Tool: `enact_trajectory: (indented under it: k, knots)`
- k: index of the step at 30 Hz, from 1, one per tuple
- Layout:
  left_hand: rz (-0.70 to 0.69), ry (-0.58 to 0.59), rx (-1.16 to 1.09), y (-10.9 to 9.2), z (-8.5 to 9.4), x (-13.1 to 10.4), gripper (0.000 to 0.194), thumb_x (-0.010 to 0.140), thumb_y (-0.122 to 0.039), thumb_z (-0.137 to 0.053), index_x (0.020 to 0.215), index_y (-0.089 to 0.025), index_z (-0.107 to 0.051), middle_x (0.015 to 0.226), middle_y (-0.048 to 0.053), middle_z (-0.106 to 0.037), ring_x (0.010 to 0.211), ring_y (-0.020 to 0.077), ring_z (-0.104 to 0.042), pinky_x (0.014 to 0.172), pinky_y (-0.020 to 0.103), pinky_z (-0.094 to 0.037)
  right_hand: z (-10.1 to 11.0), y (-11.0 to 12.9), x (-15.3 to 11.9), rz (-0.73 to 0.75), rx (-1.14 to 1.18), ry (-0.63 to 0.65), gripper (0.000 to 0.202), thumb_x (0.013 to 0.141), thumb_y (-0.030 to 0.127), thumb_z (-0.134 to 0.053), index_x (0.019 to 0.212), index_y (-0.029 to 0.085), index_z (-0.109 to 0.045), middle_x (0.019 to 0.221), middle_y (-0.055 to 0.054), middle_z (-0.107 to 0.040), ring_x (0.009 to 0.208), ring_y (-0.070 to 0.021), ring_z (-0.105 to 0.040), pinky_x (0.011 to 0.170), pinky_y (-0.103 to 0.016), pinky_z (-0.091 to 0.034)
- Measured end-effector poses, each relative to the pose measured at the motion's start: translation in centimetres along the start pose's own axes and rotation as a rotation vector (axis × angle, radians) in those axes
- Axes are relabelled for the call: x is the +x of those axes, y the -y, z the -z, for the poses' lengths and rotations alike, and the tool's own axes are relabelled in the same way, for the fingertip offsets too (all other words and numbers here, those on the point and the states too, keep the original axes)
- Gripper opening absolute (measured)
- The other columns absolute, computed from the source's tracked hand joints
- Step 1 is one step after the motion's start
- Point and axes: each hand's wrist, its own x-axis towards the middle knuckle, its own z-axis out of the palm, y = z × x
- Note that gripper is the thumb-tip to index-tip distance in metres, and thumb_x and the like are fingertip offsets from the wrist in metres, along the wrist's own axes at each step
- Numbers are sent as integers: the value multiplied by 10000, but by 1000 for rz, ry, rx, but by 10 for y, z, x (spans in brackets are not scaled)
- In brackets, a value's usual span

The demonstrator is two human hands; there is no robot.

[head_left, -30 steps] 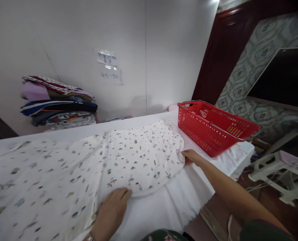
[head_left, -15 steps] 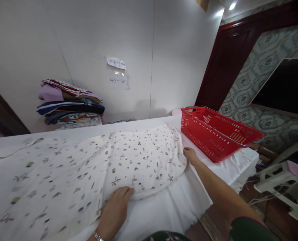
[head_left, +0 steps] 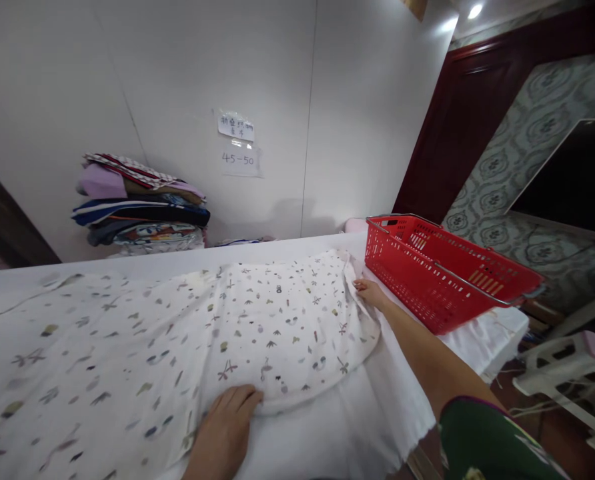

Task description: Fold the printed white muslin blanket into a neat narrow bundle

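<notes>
A white cloth with small printed motifs [head_left: 277, 320] lies spread over the white-covered table [head_left: 327, 437], its right end curved and slightly bunched. My left hand [head_left: 227, 427] rests on the cloth's near edge at the lower middle, palm down, fingers close together. At the cloth's right end, my right hand [head_left: 371, 293] has its fingers pinched on the edge, where the fabric rises in a small fold.
A red basket [head_left: 427, 287] stands right of my right hand. Folded clothes [head_left: 142, 207] are stacked at the back left by the grey wall. A white stool [head_left: 562, 380] stands at the far right.
My right hand has moved slightly left and away from me, and the cloth's right edge is more folded there. The view has shifted a little.
</notes>
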Motion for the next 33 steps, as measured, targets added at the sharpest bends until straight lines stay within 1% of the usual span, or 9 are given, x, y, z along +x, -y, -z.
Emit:
enact_trajectory:
  k: [4, 9, 14, 18, 21, 24, 29, 31, 33]
  knots:
    - [-26, -37, -13, 3, 0, 0, 490, 658, 14, -413, 1019, -245, -622, 990, 20, -649, 888, 170, -592, 796, 305, -495, 0, -7, 7, -30, -99, 3, 361, 641, 62, -467, 934, 130, -665, 844, -51, -692, 800, -169, -635, 660, -209, -480]
    - [-35, -62, -30, 5, 0, 0, 500, 639, 6, -416, 1014, -255, -618, 982, 13, -653, 881, 163, -600, 784, 281, -505, 4, -6, 17, -57, -260, 129, 373, 697, 72, -467, 1009, 137, -660, 743, -34, -687, 645, -163, -626, 563, -215, -455]
    - [-28, -53, -37, 7, -1, -1, 478, 656, -12, -429, 1017, -261, -617, 980, 10, -653, 880, 160, -604, 780, 275, -513, 13, 4, 30, 17, -458, 290, 216, 734, 134, -609, 942, 161, -663, 848, -33, -677, 782, -165, -615, 727, -280, -474]
    - [-15, -51, -52, 7, -1, -1, 460, 670, -22, -434, 1015, -261, -623, 983, 11, -657, 884, 160, -608, 781, 271, -514, 26, 4, 27, 62, -567, 347, 298, 742, 232, -676, 1019, 140, -619, 955, -59, -649, 851, -179, -598, 803, -369, -464]
    - [6, -31, -66, 7, 0, -1, 460, 680, -23, -430, 1015, -265, -632, 989, 12, -659, 893, 163, -608, 788, 277, -512, 39, -1, 21, 76, -594, 349, 172, 686, 173, -690, 855, 156, -663, 878, -44, -665, 833, -183, -601, 794, -335, -456]
    - [23, -20, -74, 6, 0, 0, 451, 685, -29, -431, 1008, -264, -641, 987, 14, -662, 897, 170, -608, 795, 288, -511, 54, -7, 16, 84, -577, 279, 119, 633, 78, -640, 699, 174, -667, 797, -33, -676, 834, -187, -602, 768, -276, -445]
    - [10, -24, -75, 5, 2, 2, 460, 672, -20, -423, 999, -256, -644, 982, 13, -661, 890, 165, -605, 796, 285, -510, 73, -17, 6, 49, -493, 191, 245, 605, 26, -524, 733, 140, -699, 648, -22, -662, 661, -183, -603, 623, -248, -454]
    - [9, -23, -70, 4, 3, 3, 451, 680, -22, -419, 994, -254, -644, 980, 12, -660, 885, 163, -605, 790, 281, -509, 77, -18, -2, 58, -466, 221, 274, 565, -4, -517, 700, 142, -705, 641, -19, -667, 648, -182, -604, 640, -252, -459]
    - [13, -29, -67, 5, 4, 3, 435, 693, -30, -417, 988, -252, -646, 980, 14, -659, 885, 162, -604, 787, 277, -507, 77, -17, -10, 90, -445, 265, 341, 531, -29, -516, 720, 170, -719, 718, -12, -691, 731, -189, -615, 711, -252, -458]
